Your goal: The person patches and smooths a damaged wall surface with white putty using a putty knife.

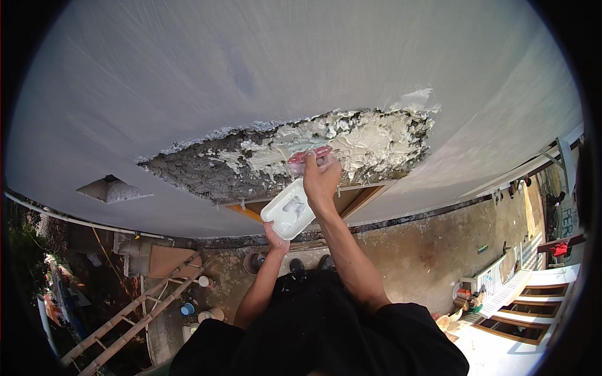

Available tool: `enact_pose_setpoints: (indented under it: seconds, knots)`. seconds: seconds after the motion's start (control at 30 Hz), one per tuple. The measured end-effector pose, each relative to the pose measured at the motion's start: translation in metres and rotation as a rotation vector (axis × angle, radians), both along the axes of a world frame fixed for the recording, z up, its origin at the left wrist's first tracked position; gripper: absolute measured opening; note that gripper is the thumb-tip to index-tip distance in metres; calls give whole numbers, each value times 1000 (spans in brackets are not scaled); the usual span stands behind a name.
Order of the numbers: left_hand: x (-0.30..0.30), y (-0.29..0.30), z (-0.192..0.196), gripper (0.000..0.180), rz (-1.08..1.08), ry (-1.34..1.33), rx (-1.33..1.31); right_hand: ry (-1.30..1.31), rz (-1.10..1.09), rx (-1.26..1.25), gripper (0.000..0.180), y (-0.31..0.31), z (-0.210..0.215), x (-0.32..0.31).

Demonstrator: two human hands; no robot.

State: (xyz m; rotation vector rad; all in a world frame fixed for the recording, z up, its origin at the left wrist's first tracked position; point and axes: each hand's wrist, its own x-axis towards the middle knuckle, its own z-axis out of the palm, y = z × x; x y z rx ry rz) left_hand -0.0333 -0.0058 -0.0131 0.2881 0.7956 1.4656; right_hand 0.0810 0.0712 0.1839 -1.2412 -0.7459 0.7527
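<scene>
My right hand (322, 177) is closed around a scraper with a red handle (310, 155), held against a rough broken patch (207, 166) in the grey wall (251, 69). Off-white filler (370, 141) lies in lumpy smears over the middle and right of the patch. Its left part shows bare, dark, coarse masonry. My left hand (276, 238) grips the lower edge of a white shallow tray (287, 210), tilted just below the patch. Some whitish paste is inside the tray. The scraper's blade is mostly hidden against the filler.
A wooden ladder (135, 319) leans at the lower left, near a blue cup (187, 309) and several buckets. The wall has a square hole (113, 188) at left. A wood-framed opening (357, 202) lies under the patch. A white bench (501, 285) stands right on the concrete floor (426, 257).
</scene>
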Motion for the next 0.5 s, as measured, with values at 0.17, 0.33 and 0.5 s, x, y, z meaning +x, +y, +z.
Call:
enact_pose_setpoints:
  seconds: [0.17, 0.33, 0.5]
  knots:
    - [0, 1, -1, 63, 27, -19, 21, 88, 26, 36, 15, 10, -1, -8]
    - [-1, 1, -13, 62, 45, -41, -31, -74, 82, 7, 12, -1, 13, -18]
    - [1, 3, -14, 60, 53, -65, -39, -58, 189, 68, 9, -13, 6, -40]
